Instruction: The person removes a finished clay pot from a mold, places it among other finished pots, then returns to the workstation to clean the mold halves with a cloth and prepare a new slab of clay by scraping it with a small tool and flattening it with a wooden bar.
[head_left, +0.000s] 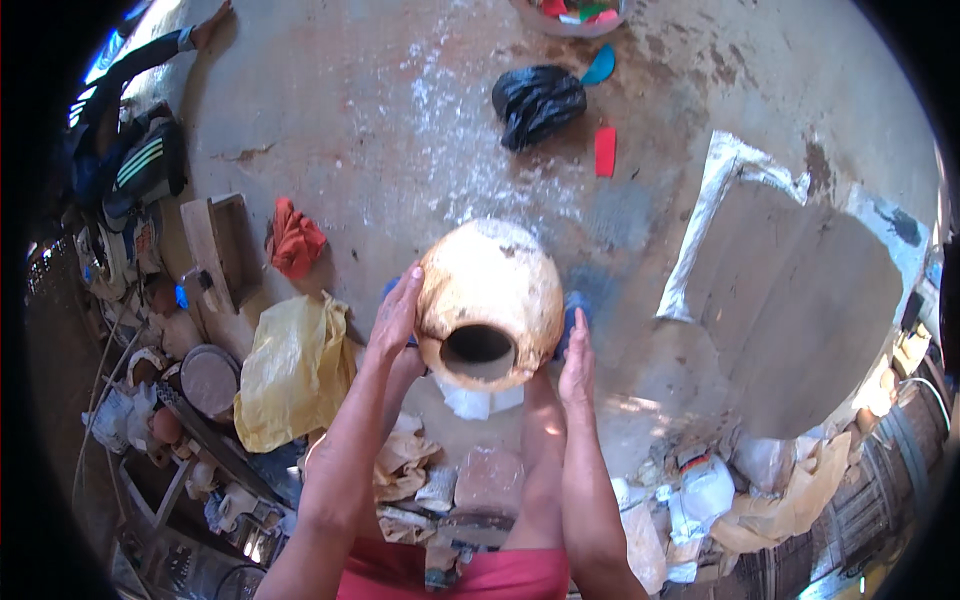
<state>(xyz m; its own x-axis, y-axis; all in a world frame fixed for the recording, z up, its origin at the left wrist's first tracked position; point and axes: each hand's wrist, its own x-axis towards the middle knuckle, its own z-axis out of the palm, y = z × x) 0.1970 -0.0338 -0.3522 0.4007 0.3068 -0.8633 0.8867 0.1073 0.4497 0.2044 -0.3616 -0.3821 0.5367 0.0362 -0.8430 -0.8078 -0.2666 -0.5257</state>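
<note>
A round, hollow pot (pixel 505 270) is between my hands, cream and tan with darker patches. Its dark round mouth tilts toward me. Along its left side lies my left hand (pixel 396 312), fingers stretched out and the fingertips against the wall. On the other side my right hand (pixel 576 368) is upright and open, fingers straight, with a small gap between it and the pot. Blue footwear (pixel 574 312) shows behind the right hand. White material (pixel 468 398) lies below the pot, between my legs; what bears the pot is hidden.
A yellow plastic bag (pixel 295 370), a red cloth (pixel 294 240) and a wooden box (pixel 222 250) lie left. Ahead are a black plastic bag (pixel 538 103), a red strip (pixel 605 152) and a basin (pixel 575 25). Grey material (pixel 790 310) spreads right. Another person's arm (pixel 150 58) shows far left.
</note>
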